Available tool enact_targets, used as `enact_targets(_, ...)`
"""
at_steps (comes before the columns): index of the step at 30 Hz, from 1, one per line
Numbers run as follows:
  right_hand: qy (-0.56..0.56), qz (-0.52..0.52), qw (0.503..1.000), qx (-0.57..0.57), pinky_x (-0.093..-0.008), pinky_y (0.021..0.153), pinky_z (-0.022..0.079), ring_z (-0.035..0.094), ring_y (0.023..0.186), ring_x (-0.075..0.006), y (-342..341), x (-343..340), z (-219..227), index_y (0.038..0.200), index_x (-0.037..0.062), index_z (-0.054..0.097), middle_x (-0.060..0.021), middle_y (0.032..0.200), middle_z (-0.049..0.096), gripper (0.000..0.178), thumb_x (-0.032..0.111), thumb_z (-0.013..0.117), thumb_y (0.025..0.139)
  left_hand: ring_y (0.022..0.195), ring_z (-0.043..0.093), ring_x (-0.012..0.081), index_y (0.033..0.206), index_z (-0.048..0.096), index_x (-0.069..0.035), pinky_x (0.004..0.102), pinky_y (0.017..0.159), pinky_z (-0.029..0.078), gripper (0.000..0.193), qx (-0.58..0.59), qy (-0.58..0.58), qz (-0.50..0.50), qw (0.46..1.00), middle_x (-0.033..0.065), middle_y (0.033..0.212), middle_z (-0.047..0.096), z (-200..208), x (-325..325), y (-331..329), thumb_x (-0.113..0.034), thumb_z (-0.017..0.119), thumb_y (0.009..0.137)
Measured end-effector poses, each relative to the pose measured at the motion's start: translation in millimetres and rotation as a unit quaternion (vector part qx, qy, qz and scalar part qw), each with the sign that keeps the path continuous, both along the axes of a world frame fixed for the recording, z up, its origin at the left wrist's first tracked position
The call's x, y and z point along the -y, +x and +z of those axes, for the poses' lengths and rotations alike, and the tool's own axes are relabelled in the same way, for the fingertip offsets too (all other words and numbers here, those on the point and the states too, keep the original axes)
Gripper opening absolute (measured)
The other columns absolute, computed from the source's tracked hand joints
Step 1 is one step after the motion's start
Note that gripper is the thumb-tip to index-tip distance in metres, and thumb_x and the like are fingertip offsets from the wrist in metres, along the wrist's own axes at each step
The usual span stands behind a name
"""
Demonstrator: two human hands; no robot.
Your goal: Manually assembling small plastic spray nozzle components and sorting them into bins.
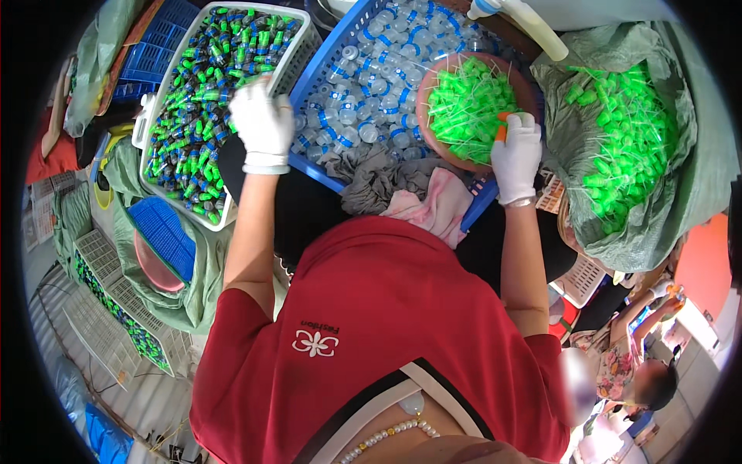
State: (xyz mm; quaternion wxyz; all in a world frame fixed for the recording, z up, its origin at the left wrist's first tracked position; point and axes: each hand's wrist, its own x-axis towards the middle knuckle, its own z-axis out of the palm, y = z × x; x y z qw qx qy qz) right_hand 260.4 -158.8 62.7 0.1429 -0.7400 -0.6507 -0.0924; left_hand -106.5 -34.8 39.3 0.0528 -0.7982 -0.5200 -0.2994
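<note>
My left hand (263, 124), in a white glove, is over the right side of a white basket (147, 124). Its fingers reach forward, apart, with the tips partly hidden; I see nothing held. Below it lie many small bottles (189, 135) with green caps and blue bands. At the near right rim of a pink bowl (423, 116) is my right hand (516, 155), gloved in white with orange fingertip covers. Thumb and finger are bent together beside the green caps with thin clear tubes (468, 104); whatever they pinch is hidden.
A blue crate (313, 81) of clear blue-banded bottles (363, 93) supports the bowl. Grey and pink cloths (429, 203) lie at its near edge. A green sack (568, 100) with more green caps stands right. Another person (618, 356) is at lower right.
</note>
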Motion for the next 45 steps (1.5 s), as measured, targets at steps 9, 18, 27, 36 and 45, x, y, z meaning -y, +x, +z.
enact_targets(9,-0.135,-0.002,0.989,0.057,-0.044,0.073,0.045,0.055,0.094,-0.0303,2.0,-29.7,-15.1,0.097,0.0156,0.07,-0.0076,0.105,0.058,0.019,0.017,0.067,0.078,0.09,0.057,0.0305,0.116,0.061,-0.012,0.042,0.078,0.047,0.037,-0.16,-0.159,-0.076,0.971,0.0101,0.1,0.063,-41.0,24.7,66.4,-0.021,0.071,0.081)
enact_targets(18,-0.166,0.074,0.982,0.053,-0.0457,0.076,0.042,0.052,0.099,-0.0303,14.1,-26.4,-14.8,0.097,0.0161,0.07,-0.0064,0.109,0.057,0.022,0.016,0.07,0.076,0.103,0.058,0.0211,0.128,0.054,-0.008,0.0327,0.088,0.046,0.037,0.264,-0.23,-0.274,0.896,0.0078,0.117,0.059,-33.9,-2.1,92.8,-0.01,0.061,0.092)
enact_targets(27,-0.169,0.093,0.98,0.039,-0.0449,0.077,0.04,0.05,0.102,-0.0295,16.6,-27.7,-19.6,0.097,0.0164,0.071,-0.0054,0.112,0.056,0.022,0.017,0.07,0.075,0.103,0.053,0.0086,0.132,0.051,-0.005,0.0248,0.088,0.044,0.036,0.534,-0.38,-0.313,0.687,0.0011,0.118,0.058,-17.2,1.1,148.1,-0.008,0.055,0.096)
enact_targets(36,-0.166,0.089,0.982,0.018,-0.0446,0.079,0.039,0.049,0.104,-0.0293,10.5,-27.0,-22.4,0.096,0.0157,0.071,-0.0046,0.113,0.055,0.022,0.02,0.071,0.074,0.115,0.053,0.0162,0.129,0.049,-0.001,0.0314,0.101,0.042,0.037,0.492,-0.411,-0.264,0.72,0.0084,0.124,0.057,-22.7,0.1,137.8,0.0,0.056,0.093)
enact_targets(45,-0.111,0.046,0.992,-0.028,-0.0461,0.08,0.045,0.057,0.091,-0.0294,3.9,-25.0,5.3,0.098,0.0098,0.069,-0.0097,0.097,0.057,0.023,0.014,0.07,0.075,0.113,0.055,0.0143,0.132,0.05,-0.003,0.0296,0.1,0.042,0.041,0.511,-0.345,-0.312,0.723,0.0049,0.123,0.058,-6.9,-10.2,156.7,0.002,0.056,0.092)
